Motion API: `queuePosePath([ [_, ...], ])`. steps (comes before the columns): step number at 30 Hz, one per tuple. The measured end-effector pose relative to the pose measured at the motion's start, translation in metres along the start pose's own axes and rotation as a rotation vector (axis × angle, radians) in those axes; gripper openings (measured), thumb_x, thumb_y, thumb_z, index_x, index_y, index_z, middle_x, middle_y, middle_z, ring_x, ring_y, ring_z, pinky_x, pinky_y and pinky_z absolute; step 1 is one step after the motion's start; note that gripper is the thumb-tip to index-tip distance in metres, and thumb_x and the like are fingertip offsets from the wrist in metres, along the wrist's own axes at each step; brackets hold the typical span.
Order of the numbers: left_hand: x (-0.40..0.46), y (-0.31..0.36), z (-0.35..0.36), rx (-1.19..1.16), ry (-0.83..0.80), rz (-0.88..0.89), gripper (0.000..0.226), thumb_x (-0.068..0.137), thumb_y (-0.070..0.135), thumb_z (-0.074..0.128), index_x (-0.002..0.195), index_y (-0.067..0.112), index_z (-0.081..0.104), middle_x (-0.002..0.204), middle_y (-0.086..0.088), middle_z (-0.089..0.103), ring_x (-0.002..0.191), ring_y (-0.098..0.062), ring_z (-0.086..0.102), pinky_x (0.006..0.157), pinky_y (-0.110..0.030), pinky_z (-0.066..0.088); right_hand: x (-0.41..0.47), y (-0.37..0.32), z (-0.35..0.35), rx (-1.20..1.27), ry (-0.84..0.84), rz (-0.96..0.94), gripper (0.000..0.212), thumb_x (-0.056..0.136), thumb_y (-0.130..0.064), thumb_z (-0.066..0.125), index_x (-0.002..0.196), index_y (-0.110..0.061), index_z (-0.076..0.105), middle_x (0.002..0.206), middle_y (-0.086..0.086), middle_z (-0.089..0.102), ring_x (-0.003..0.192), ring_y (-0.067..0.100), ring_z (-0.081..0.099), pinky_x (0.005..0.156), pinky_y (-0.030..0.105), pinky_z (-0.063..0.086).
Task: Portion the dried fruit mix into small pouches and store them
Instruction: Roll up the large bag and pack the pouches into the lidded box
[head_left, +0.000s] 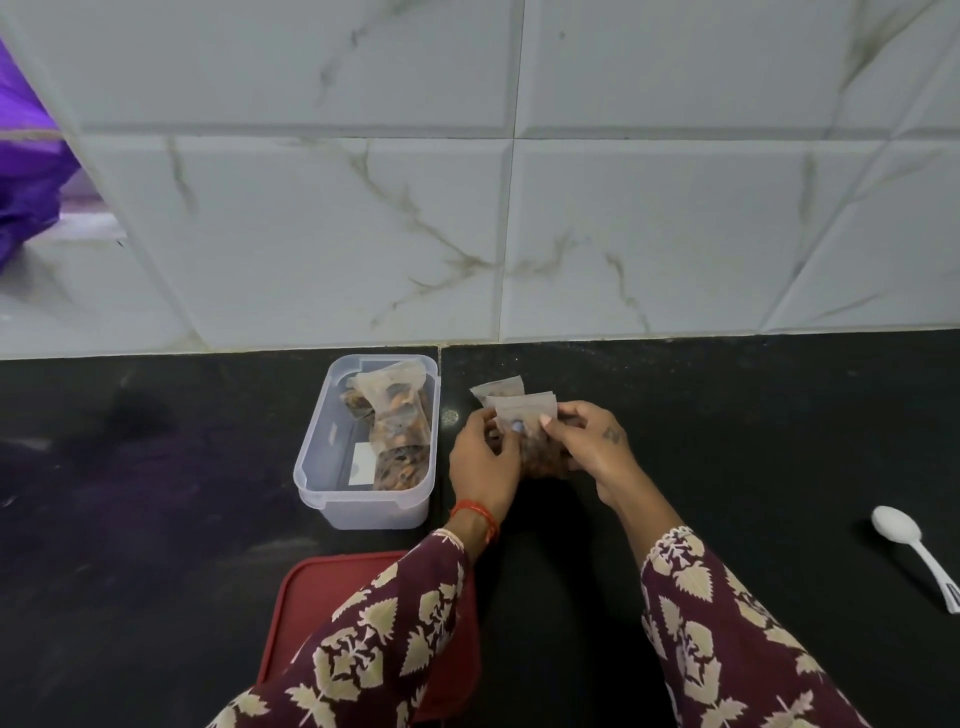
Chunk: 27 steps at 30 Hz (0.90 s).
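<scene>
A clear plastic storage box (324, 467) stands on the black counter with several filled pouches of dried fruit mix (397, 421) stacked along its right side. Just right of the box, my left hand (483, 460) and my right hand (589, 441) together grip a small bundle of filled pouches (524, 410) just above the counter. Their translucent tops stick up between my fingers. The lower parts of these pouches are mostly hidden by my hands.
The box's red lid (306, 613) lies on the counter near the front edge, partly under my left sleeve. A white plastic spoon (914, 551) lies at the far right. A tiled wall (467, 208) rises behind the counter (156, 493).
</scene>
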<state>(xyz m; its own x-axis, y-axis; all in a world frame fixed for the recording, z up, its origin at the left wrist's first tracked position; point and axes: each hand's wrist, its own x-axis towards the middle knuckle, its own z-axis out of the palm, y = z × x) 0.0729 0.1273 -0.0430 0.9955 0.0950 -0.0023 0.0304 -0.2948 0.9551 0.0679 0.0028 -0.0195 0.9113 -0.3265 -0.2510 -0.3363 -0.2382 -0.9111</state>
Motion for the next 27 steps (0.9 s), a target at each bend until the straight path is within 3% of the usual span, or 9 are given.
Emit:
queuePosePath([
  [6, -0.008, 0.034, -0.059, -0.079, 0.120, 0.260, 0.034, 0.089, 0.021, 0.064, 0.121, 0.013, 0.056, 0.109, 0.001, 0.062, 0.095, -0.011, 0.060, 0.080, -0.023, 0.050, -0.029, -0.051, 0.013, 0.141, -0.054, -0.187, 0.018, 0.086, -0.022, 0.069, 0.103, -0.021, 0.065, 0.096, 0.005, 0.070, 0.092, 0.019, 0.068, 0.079, 0.041, 0.058],
  [10, -0.001, 0.040, -0.120, -0.105, 0.151, 0.253, 0.033, 0.088, 0.017, 0.065, 0.119, 0.020, 0.053, 0.096, 0.010, 0.058, 0.078, 0.006, 0.060, 0.065, -0.007, 0.047, -0.041, -0.076, 0.057, 0.200, -0.118, -0.216, 0.029, 0.083, -0.020, 0.072, 0.109, -0.010, 0.064, 0.092, 0.009, 0.071, 0.086, 0.022, 0.070, 0.072, 0.039, 0.060],
  [13, 0.012, 0.026, -0.150, -0.042, 0.133, 0.171, 0.038, 0.087, 0.019, 0.067, 0.122, 0.020, 0.053, 0.095, 0.009, 0.060, 0.080, 0.003, 0.060, 0.074, -0.021, 0.053, -0.040, -0.081, 0.089, 0.161, -0.187, -0.184, 0.039, 0.083, -0.023, 0.073, 0.115, -0.006, 0.060, 0.100, 0.011, 0.069, 0.088, 0.023, 0.069, 0.074, 0.043, 0.059],
  [16, 0.020, 0.008, -0.159, 0.019, 0.093, 0.083, 0.041, 0.086, 0.020, 0.068, 0.123, 0.019, 0.053, 0.101, -0.002, 0.064, 0.089, -0.016, 0.063, 0.083, -0.039, 0.055, -0.032, -0.075, 0.108, 0.005, -0.189, -0.198, 0.044, 0.076, -0.032, 0.077, 0.108, -0.005, 0.065, 0.099, 0.012, 0.070, 0.092, 0.025, 0.068, 0.080, 0.049, 0.056],
  [19, 0.025, -0.003, -0.155, 0.082, 0.049, 0.031, 0.039, 0.088, 0.018, 0.065, 0.125, 0.015, 0.052, 0.103, -0.009, 0.063, 0.082, -0.017, 0.061, 0.078, -0.035, 0.055, -0.029, -0.076, 0.114, -0.243, -0.158, -0.275, 0.037, 0.075, -0.034, 0.076, 0.094, -0.004, 0.069, 0.091, 0.012, 0.072, 0.089, 0.027, 0.068, 0.081, 0.045, 0.055],
  [21, 0.029, -0.007, -0.151, 0.120, 0.019, -0.002, 0.041, 0.087, 0.017, 0.065, 0.126, 0.015, 0.051, 0.102, -0.010, 0.063, 0.082, -0.020, 0.063, 0.079, -0.038, 0.056, -0.035, -0.077, 0.115, -0.499, -0.077, -0.381, 0.038, 0.080, -0.032, 0.072, 0.108, -0.007, 0.066, 0.105, 0.010, 0.067, 0.098, 0.026, 0.063, 0.083, 0.035, 0.052],
  [23, 0.032, -0.009, -0.149, 0.167, -0.039, -0.037, 0.045, 0.084, 0.019, 0.068, 0.126, 0.017, 0.051, 0.103, -0.010, 0.063, 0.089, -0.025, 0.065, 0.082, -0.043, 0.056, -0.043, -0.075, 0.118, -0.728, 0.045, -0.520, 0.044, 0.083, -0.022, 0.067, 0.122, -0.007, 0.054, 0.118, 0.012, 0.054, 0.104, 0.028, 0.056, 0.082, 0.032, 0.046],
  [25, 0.033, -0.009, -0.146, 0.270, -0.086, -0.016, 0.048, 0.082, 0.024, 0.070, 0.126, 0.016, 0.052, 0.104, -0.007, 0.063, 0.097, -0.028, 0.064, 0.086, -0.044, 0.054, -0.049, -0.070, 0.120, -0.772, 0.091, -0.662, 0.043, 0.083, -0.013, 0.065, 0.123, -0.006, 0.052, 0.120, 0.013, 0.051, 0.105, 0.029, 0.054, 0.082, 0.034, 0.046],
  [27, 0.032, -0.010, -0.144, 0.389, -0.067, 0.053, 0.052, 0.083, 0.024, 0.070, 0.130, 0.013, 0.051, 0.115, -0.011, 0.060, 0.105, -0.030, 0.060, 0.090, -0.040, 0.050, -0.049, -0.067, 0.117, -0.765, 0.016, -0.731, 0.036, 0.085, -0.013, 0.063, 0.120, -0.006, 0.058, 0.119, 0.011, 0.056, 0.108, 0.028, 0.054, 0.086, 0.035, 0.045],
])
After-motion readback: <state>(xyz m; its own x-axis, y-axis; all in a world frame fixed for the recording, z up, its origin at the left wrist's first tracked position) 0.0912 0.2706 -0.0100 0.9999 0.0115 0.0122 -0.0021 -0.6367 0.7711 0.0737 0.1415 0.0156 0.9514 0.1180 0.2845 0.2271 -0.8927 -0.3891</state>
